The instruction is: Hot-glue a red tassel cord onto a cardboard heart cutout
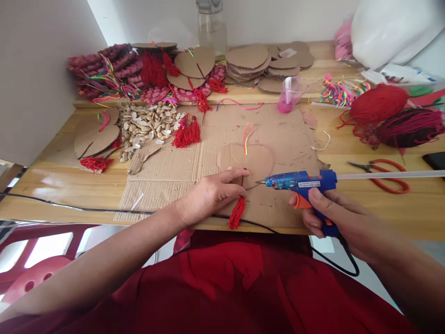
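My right hand (333,211) grips a blue hot glue gun (299,181) with an orange trigger, its nozzle pointing left. A clear glue stick (385,175) juts from its back. My left hand (215,188) holds a cardboard heart (257,160) down on a larger cardboard sheet (292,139); its thumb and index finger sit either side of a dark line near the heart's lower point. Below these fingers hangs a red tassel (237,213). A pink and yellow cord loop (247,139) lies at the heart's top. The nozzle is just right of my left fingertips.
Peanut shells (149,123) are heaped at left, beside stacked hearts (97,134) with tassels. More cardboard cutouts (248,62) stand along the back ledge with a pink cup (290,97). Orange-handled scissors (385,174) and red yarn (378,104) are at right. A black cable (104,210) crosses the front.
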`<state>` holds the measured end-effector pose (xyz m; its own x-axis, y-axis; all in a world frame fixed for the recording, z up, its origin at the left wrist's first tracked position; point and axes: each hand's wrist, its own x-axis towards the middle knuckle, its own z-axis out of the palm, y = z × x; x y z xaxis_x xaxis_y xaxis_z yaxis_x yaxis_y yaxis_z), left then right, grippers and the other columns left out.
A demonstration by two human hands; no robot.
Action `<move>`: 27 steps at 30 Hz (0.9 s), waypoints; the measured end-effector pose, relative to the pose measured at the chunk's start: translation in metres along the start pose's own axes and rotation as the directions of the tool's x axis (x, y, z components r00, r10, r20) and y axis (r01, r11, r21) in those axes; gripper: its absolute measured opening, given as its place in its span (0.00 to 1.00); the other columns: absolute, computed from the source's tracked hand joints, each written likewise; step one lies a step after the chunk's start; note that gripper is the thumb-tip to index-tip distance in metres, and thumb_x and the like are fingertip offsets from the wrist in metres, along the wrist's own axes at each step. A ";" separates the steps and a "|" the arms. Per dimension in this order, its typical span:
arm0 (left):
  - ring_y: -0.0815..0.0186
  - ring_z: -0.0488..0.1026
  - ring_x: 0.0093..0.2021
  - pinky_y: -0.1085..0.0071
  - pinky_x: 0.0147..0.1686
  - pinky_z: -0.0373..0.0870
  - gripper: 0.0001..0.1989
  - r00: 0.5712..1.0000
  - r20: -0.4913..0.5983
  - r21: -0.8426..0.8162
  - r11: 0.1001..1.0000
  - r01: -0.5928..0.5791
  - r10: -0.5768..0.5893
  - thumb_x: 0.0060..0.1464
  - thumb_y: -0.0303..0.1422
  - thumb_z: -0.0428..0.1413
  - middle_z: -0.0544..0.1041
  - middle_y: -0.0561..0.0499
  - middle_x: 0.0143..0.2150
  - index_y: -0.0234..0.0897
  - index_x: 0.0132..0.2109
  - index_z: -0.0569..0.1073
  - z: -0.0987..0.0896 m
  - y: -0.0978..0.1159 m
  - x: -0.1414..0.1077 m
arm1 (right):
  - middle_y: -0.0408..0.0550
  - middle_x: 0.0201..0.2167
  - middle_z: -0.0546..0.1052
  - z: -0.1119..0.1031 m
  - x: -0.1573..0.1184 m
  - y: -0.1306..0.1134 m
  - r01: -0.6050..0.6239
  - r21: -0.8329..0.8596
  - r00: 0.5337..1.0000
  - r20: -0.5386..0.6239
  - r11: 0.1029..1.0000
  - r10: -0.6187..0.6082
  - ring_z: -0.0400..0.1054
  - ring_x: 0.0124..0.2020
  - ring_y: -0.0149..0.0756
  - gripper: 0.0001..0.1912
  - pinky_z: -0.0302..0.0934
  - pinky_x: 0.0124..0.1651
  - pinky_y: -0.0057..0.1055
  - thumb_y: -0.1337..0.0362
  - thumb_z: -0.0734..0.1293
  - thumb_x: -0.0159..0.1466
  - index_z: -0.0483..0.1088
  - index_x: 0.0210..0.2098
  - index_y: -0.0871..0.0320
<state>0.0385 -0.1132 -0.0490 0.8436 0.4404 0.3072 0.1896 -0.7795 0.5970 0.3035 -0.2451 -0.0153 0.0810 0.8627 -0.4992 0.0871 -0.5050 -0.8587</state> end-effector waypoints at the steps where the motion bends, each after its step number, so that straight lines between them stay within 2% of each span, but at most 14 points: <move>1: 0.59 0.71 0.64 0.58 0.65 0.67 0.12 1.000 -0.007 0.007 1.000 -0.004 0.004 0.67 0.28 0.51 0.73 0.41 0.64 0.39 0.46 0.81 0.001 -0.002 0.000 | 0.42 0.18 0.66 0.000 0.000 0.000 -0.013 -0.050 1.000 0.012 0.999 0.014 0.59 0.19 0.33 0.26 0.53 0.22 0.32 0.37 0.63 0.65 0.73 0.33 0.54; 3: 0.59 0.70 0.64 0.55 0.68 0.63 0.12 1.000 -0.028 0.014 1.000 -0.002 0.002 0.67 0.28 0.52 0.73 0.41 0.64 0.38 0.46 0.80 0.003 -0.004 0.000 | 0.42 0.17 0.66 0.001 0.002 -0.002 -0.023 -0.182 0.999 0.020 0.983 0.027 0.59 0.18 0.34 0.28 0.53 0.22 0.33 0.36 0.61 0.65 0.73 0.32 0.54; 6: 0.60 0.70 0.64 0.55 0.69 0.60 0.12 0.999 -0.038 -0.011 1.000 0.011 -0.011 0.68 0.28 0.51 0.73 0.40 0.64 0.37 0.47 0.80 0.005 -0.006 -0.001 | 0.44 0.17 0.66 0.003 0.005 -0.007 0.023 -0.367 1.000 0.026 0.930 -0.015 0.60 0.19 0.35 0.31 0.54 0.23 0.33 0.35 0.58 0.65 0.68 0.24 0.54; 9: 0.60 0.70 0.65 0.56 0.70 0.60 0.12 0.999 -0.022 -0.049 0.999 0.024 -0.025 0.67 0.27 0.51 0.72 0.41 0.64 0.37 0.48 0.80 0.004 -0.007 -0.001 | 0.44 0.17 0.67 0.007 0.008 -0.013 0.083 -0.491 0.996 0.010 0.867 -0.090 0.60 0.20 0.35 0.32 0.54 0.24 0.33 0.35 0.57 0.67 0.61 0.20 0.54; 12: 0.60 0.70 0.65 0.58 0.69 0.62 0.11 0.998 -0.014 -0.080 0.995 0.059 -0.060 0.67 0.27 0.52 0.72 0.44 0.65 0.39 0.48 0.80 0.003 -0.007 -0.001 | 0.44 0.16 0.67 0.009 0.009 -0.019 0.123 -0.584 0.987 -0.015 0.803 -0.162 0.60 0.20 0.37 0.30 0.53 0.24 0.34 0.37 0.56 0.67 0.61 0.21 0.53; 17: 0.59 0.68 0.66 0.58 0.70 0.60 0.12 0.997 0.021 -0.103 0.992 0.071 -0.069 0.66 0.25 0.52 0.70 0.45 0.67 0.40 0.49 0.79 0.002 -0.006 -0.002 | 0.42 0.12 0.64 0.013 0.005 -0.027 0.161 -0.648 0.978 0.004 0.744 -0.208 0.56 0.15 0.37 0.26 0.50 0.21 0.35 0.41 0.57 0.68 0.64 0.22 0.50; 22: 0.57 0.64 0.69 0.57 0.71 0.57 0.13 0.997 0.064 -0.078 0.996 0.038 -0.033 0.66 0.22 0.52 0.68 0.41 0.68 0.37 0.50 0.78 -0.001 -0.007 -0.002 | 0.41 0.10 0.61 0.017 0.005 -0.027 0.213 -0.705 0.964 0.039 0.677 -0.263 0.54 0.12 0.35 0.28 0.47 0.20 0.35 0.46 0.58 0.70 0.56 0.17 0.50; 27: 0.58 0.65 0.69 0.57 0.70 0.59 0.13 0.997 0.079 0.002 1.000 -0.011 0.011 0.67 0.24 0.50 0.68 0.38 0.67 0.34 0.51 0.77 -0.002 -0.007 -0.001 | 0.39 0.10 0.63 0.018 0.005 -0.026 0.311 -0.733 0.925 0.087 0.606 -0.369 0.55 0.11 0.34 0.27 0.47 0.18 0.33 0.49 0.58 0.72 0.57 0.18 0.51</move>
<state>0.0351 -0.1077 -0.0519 0.8828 0.3952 0.2540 0.1813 -0.7854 0.5918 0.2839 -0.2270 0.0025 -0.0440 0.9869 -0.1554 0.8054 -0.0570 -0.5900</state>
